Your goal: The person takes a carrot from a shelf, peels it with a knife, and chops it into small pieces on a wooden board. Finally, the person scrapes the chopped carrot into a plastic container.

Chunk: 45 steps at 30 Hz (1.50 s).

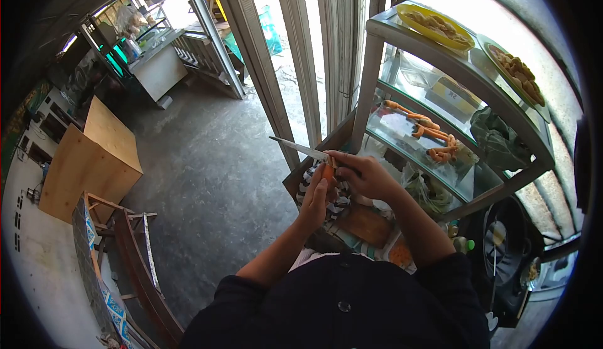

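In the head view my right hand [366,176] grips a knife [301,148], its long pale blade pointing out to the left. My left hand [316,203] is closed around an orange carrot [328,172]. The blade's handle end lies against the top of the carrot, between both hands. Fingers cover most of the knife's handle and the carrot's lower part. Below the hands is a brown wooden board [364,225], and close to it a container with shredded orange food [400,252].
At right stands a glass display case [463,214] holding orange carrot-like pieces [433,137] and leafy greens [496,137]. A yellow plate of food [434,25] sits on top. A dark wok [502,239] is lower right. A wooden bench [141,273] and plywood box [94,161] stand left.
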Available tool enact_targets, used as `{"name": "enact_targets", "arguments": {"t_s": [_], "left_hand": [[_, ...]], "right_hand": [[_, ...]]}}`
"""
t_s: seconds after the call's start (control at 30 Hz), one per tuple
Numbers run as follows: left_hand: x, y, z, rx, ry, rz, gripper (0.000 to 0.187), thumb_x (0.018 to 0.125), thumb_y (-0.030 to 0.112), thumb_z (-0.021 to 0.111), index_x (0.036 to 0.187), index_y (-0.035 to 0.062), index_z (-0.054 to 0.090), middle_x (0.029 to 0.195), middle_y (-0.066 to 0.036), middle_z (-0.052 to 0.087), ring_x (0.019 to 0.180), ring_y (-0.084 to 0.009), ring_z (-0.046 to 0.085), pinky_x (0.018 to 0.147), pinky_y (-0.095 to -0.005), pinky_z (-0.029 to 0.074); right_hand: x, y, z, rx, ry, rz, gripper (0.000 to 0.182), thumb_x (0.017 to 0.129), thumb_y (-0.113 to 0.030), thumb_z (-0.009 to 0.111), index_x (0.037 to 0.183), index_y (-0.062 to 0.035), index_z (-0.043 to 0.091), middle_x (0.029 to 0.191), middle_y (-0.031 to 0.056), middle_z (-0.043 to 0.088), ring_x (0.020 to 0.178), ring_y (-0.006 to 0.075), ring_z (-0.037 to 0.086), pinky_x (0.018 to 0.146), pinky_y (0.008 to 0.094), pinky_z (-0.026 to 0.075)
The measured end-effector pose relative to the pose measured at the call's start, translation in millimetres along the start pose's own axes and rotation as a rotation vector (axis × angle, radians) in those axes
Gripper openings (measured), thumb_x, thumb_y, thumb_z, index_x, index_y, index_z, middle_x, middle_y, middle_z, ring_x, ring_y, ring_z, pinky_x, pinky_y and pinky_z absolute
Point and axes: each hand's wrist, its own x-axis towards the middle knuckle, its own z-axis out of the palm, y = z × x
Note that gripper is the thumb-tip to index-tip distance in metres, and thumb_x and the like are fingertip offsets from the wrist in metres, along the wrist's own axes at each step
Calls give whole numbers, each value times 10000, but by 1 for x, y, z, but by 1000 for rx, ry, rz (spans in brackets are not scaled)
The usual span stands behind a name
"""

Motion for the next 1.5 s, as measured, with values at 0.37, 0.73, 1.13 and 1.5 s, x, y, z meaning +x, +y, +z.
{"name": "enact_targets", "arguments": {"t_s": [0.37, 0.73, 1.13, 1.5], "left_hand": [[16, 2, -21, -335, 54, -175, 431, 1029, 358, 332, 1385, 141, 441, 911, 11, 574, 754, -101, 594, 624, -252, 494], [16, 9, -22, -431, -7, -235, 462, 998, 294, 368, 1437, 152, 390, 934, 17, 587, 780, -102, 595, 635, -254, 513], [14, 20, -19, -532, -74, -292, 484, 1002, 249, 388, 1471, 139, 340, 954, -7, 570, 797, -123, 593, 655, -278, 519], [16, 18, -19, -491, -127, -247, 451, 1023, 284, 389, 1445, 128, 359, 1020, -3, 562, 859, -119, 592, 676, -278, 505]], "right_hand": [[-3, -7, 8, 33, -221, 59, 774, 926, -266, 577, 1543, -146, 127, 705, 189, 622, 626, 294, 623, 676, 354, 469], [-1, -14, 2, 68, -259, 56, 846, 926, -263, 580, 1543, -122, 19, 750, 214, 641, 685, 346, 638, 697, 376, 471], [-4, -20, -5, -65, -228, 25, 867, 879, -211, 636, 1538, -89, 86, 663, 148, 612, 581, 306, 596, 614, 351, 448], [-7, -17, -2, -155, -161, 18, 793, 876, -293, 642, 1533, -210, 206, 566, 128, 543, 510, 322, 553, 577, 397, 424]]}}
